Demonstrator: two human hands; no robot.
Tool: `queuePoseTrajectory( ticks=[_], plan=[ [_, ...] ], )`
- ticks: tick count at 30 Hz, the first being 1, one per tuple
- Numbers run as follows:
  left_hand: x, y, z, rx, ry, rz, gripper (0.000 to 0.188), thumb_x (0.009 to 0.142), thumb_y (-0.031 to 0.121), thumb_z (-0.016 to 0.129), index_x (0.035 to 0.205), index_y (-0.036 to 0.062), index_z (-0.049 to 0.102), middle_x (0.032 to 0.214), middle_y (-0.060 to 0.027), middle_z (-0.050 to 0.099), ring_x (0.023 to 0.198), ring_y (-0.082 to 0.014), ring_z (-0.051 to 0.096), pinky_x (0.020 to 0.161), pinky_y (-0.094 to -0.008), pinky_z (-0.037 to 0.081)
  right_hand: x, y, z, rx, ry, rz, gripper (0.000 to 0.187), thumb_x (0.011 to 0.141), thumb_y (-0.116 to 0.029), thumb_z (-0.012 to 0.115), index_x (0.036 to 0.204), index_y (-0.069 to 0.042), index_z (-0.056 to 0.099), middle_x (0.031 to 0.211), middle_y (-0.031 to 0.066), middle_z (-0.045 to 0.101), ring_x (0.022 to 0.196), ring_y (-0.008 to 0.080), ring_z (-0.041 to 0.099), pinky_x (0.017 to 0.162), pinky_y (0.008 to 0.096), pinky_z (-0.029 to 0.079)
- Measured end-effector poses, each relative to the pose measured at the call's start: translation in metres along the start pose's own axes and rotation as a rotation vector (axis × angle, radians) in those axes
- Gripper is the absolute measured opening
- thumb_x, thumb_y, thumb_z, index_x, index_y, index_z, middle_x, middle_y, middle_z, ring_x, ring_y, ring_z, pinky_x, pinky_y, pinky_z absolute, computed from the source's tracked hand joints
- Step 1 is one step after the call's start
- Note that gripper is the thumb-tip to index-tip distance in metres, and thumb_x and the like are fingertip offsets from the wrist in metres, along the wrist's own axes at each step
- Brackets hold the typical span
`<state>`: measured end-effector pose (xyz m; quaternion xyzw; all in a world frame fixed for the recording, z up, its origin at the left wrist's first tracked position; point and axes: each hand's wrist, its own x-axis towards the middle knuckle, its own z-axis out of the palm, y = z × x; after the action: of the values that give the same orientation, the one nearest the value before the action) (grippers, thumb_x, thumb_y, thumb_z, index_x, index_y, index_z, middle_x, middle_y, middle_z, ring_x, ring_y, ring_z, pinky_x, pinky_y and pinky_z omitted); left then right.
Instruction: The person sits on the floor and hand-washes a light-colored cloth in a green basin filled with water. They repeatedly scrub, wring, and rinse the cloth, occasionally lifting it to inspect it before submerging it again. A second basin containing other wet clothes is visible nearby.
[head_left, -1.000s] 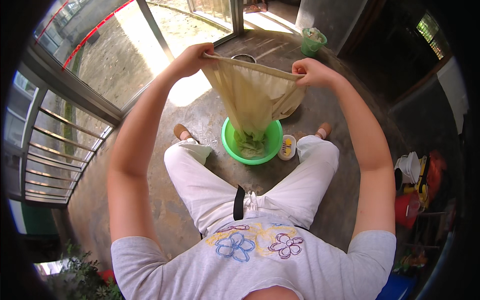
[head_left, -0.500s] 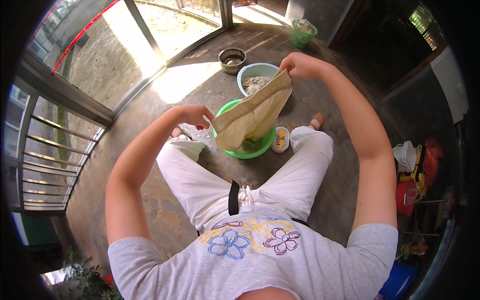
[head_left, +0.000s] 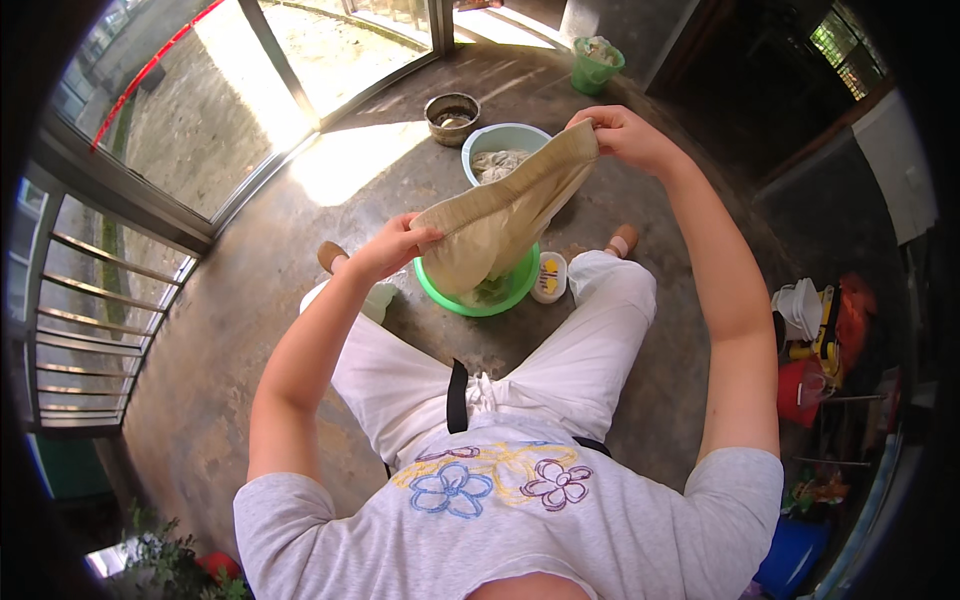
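Note:
A beige garment with a wide ribbed, elastic-looking band (head_left: 500, 225) is stretched between my two hands, its cloth hanging down. My left hand (head_left: 398, 245) pinches the band's left end, fingers closed. Higher and farther off, my right hand (head_left: 632, 138) grips the band's other end. The lower cloth hangs into a bright green basin (head_left: 482, 309) on the floor between my feet; where it ends is hidden. A white dish (head_left: 549, 290) with a yellow piece in it sits just right of that basin.
Behind the green basin stands a pale blue basin (head_left: 474, 150) of greyish cloth. A dark metal pot (head_left: 452, 118) is beyond it, and a green bin (head_left: 597, 72) farther back. Glass doors with metal frames run along the left. A red bucket (head_left: 800, 393) is among items at right.
My left hand has closed on the band's left end, where its fingers were looser before. The band is now pulled wider, with my right hand slightly farther right.

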<state>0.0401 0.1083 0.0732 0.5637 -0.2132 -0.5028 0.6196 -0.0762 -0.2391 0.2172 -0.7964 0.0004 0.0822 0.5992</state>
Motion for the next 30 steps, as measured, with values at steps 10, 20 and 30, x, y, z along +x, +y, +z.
queuePoseTrajectory(
  ticks=[10,20,30],
  plan=[
    [-0.004,0.022,0.002,0.709,0.000,0.267,0.047,0.079,0.017,0.073,0.121,0.0043,0.056,0.088,-0.0038,0.064,0.082,-0.0116,0.059,0.077,-0.0282,0.048,-0.006,0.046,0.004,-0.005,0.155,0.095,0.021,0.082,-0.002,0.044,0.091,-0.006,0.062,0.082,-0.0040,0.054,0.075,0.0056,0.049,0.067,0.0239,0.043],
    [0.018,0.007,-0.028,0.452,0.096,-0.056,0.037,0.077,0.021,0.076,0.105,0.0019,0.059,0.091,-0.0014,0.064,0.085,-0.0106,0.061,0.077,-0.0275,0.048,-0.019,0.094,-0.002,0.008,0.051,0.288,0.029,0.085,-0.017,0.060,0.110,-0.004,0.054,0.103,0.0016,0.057,0.093,0.0078,0.054,0.081,0.0258,0.046],
    [0.026,0.028,-0.030,-0.613,-0.075,0.034,0.077,0.086,0.066,0.044,0.129,0.0015,0.045,0.121,-0.0182,0.056,0.109,-0.0319,0.057,0.095,-0.0454,0.045,-0.001,0.069,0.027,0.301,0.129,-0.059,0.041,0.085,-0.015,0.067,0.117,-0.009,0.041,0.105,0.0039,0.056,0.098,0.0121,0.057,0.083,0.0300,0.049]
  ],
)
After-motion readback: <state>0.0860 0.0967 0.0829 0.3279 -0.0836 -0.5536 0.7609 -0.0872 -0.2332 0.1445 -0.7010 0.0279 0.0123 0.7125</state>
